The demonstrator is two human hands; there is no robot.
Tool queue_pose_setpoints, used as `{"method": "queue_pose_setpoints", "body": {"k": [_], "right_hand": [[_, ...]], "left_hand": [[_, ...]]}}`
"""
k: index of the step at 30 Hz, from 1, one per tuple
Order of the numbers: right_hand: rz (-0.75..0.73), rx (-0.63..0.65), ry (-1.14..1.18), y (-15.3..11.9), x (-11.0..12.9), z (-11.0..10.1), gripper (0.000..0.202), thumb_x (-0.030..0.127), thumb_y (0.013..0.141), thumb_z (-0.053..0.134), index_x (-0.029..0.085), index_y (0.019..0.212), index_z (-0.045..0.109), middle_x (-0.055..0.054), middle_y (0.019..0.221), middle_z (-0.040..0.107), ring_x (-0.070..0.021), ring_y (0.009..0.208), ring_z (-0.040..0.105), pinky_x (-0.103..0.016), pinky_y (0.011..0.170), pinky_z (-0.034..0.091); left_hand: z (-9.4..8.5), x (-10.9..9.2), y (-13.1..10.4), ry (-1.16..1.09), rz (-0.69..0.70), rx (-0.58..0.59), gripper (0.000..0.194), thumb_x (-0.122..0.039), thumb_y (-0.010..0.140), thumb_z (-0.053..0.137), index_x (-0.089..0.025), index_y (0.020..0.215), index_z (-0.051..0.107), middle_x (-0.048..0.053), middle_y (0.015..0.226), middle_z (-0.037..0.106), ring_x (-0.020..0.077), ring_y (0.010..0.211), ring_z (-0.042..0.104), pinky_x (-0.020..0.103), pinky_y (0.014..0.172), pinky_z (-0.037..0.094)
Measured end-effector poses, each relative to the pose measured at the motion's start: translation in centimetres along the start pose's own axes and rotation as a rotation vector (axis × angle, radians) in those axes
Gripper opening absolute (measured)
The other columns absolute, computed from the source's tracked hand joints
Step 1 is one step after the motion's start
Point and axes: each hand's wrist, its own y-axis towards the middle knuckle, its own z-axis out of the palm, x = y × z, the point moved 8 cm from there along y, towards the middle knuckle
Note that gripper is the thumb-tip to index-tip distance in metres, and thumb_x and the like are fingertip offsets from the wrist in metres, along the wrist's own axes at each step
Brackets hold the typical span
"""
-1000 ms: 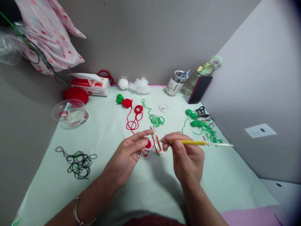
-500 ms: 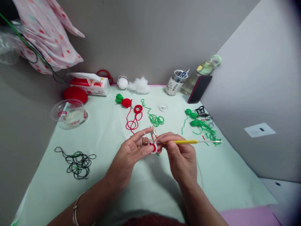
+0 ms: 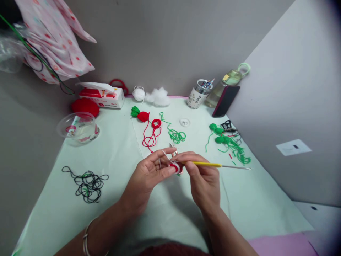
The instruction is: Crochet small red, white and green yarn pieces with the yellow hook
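Just below frame centre, the left hand [image 3: 145, 176] pinches a red-and-white crochet piece [image 3: 175, 167] and the right hand [image 3: 204, 179] grips a yellow-handled hook [image 3: 206, 164].

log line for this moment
left hand: holding red-and-white yarn piece | right hand: holding yellow-handled hook | snips: partly hidden by hands

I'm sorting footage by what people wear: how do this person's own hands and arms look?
The left hand and right hand are ungloved, and no sleeve shows on either forearm. A thin, pale bracelet loops around the left forearm; none shows on the right.
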Motion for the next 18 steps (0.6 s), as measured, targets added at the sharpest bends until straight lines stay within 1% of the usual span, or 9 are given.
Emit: {"method": "queue_pose_setpoints", "body": {"k": [2, 5, 8, 10, 11, 14, 18], "right_hand": [[0.001, -0.012, 0.002, -0.2, -0.1, -0.1, 0.019, 0.033, 0.104, 0.064, 0.026, 0.099, 0.081, -0.005, 0.094, 0.079, -0.0189, 0.082, 0.068, -0.032, 0.069, 0.055], [0.074, -0.001, 0.13, 0.0, -0.8, -0.2, 0.017, 0.035, 0.103, 0.066, 0.026, 0.1, 0.08, -0.004, 0.091, 0.078, -0.0159, 0.074, 0.066, -0.029, 0.066, 0.054], [0.186, -0.014, 0.279, 0.6, -1.5, -0.1, 0.02, 0.04, 0.101, 0.068, 0.023, 0.092, 0.076, -0.002, 0.079, 0.074, -0.0141, 0.063, 0.064, -0.027, 0.059, 0.052], [0.243, -0.015, 0.316, 0.9, -1.7, 0.0, 0.025, 0.044, 0.099, 0.069, 0.022, 0.086, 0.071, -0.001, 0.07, 0.071, -0.0139, 0.057, 0.061, -0.026, 0.054, 0.05], [0.25, -0.011, 0.316, 1.0, -1.6, 0.0, 0.027, 0.045, 0.098, 0.07, 0.022, 0.085, 0.069, -0.001, 0.069, 0.071, -0.0139, 0.056, 0.06, -0.026, 0.053, 0.05], [0.185, -0.013, 0.246, 0.9, -1.0, -0.2, 0.026, 0.044, 0.102, 0.065, 0.022, 0.088, 0.069, -0.003, 0.077, 0.076, -0.0149, 0.059, 0.064, -0.028, 0.056, 0.053], [0.02, -0.031, 0.073, 0.1, 0.3, -0.6, 0.021, 0.035, 0.107, 0.059, 0.022, 0.099, 0.074, -0.005, 0.093, 0.079, -0.0172, 0.072, 0.072, -0.032, 0.065, 0.06]], "left_hand": [[-0.2, -0.3, 0.0, 0.014, 0.023, -0.025, 0.038, -0.028, 0.084, 0.086, -0.028, 0.122, 0.08, 0.001, 0.093, 0.074, 0.0169, 0.087, 0.066, 0.032, 0.09, 0.048], [-0.2, -0.7, 0.1, 0.025, 0.028, -0.033, 0.031, -0.028, 0.085, 0.085, -0.028, 0.116, 0.082, -0.001, 0.085, 0.07, 0.014, 0.077, 0.059, 0.029, 0.081, 0.046], [-0.1, -0.9, 0.1, 0.023, 0.022, -0.024, 0.026, -0.026, 0.085, 0.084, -0.028, 0.112, 0.084, -0.001, 0.085, 0.069, 0.013, 0.075, 0.057, 0.028, 0.078, 0.045], [-0.2, -0.9, 0.0, 0.035, 0.026, -0.025, 0.025, -0.026, 0.086, 0.083, -0.028, 0.111, 0.084, 0.0, 0.086, 0.068, 0.0131, 0.074, 0.056, 0.028, 0.078, 0.045], [-0.3, -0.9, 0.0, 0.047, 0.029, -0.027, 0.026, -0.027, 0.086, 0.083, -0.028, 0.112, 0.084, 0.0, 0.086, 0.068, 0.0134, 0.075, 0.057, 0.028, 0.078, 0.045], [-0.5, -1.0, -0.1, 0.089, 0.047, -0.032, 0.027, -0.03, 0.088, 0.082, -0.028, 0.116, 0.083, 0.001, 0.087, 0.068, 0.0142, 0.076, 0.057, 0.029, 0.078, 0.046], [-0.9, -1.5, -0.1, 0.151, 0.121, -0.053, 0.028, -0.028, 0.088, 0.083, -0.03, 0.116, 0.083, 0.0, 0.086, 0.066, 0.0144, 0.079, 0.059, 0.027, 0.077, 0.048]]}}
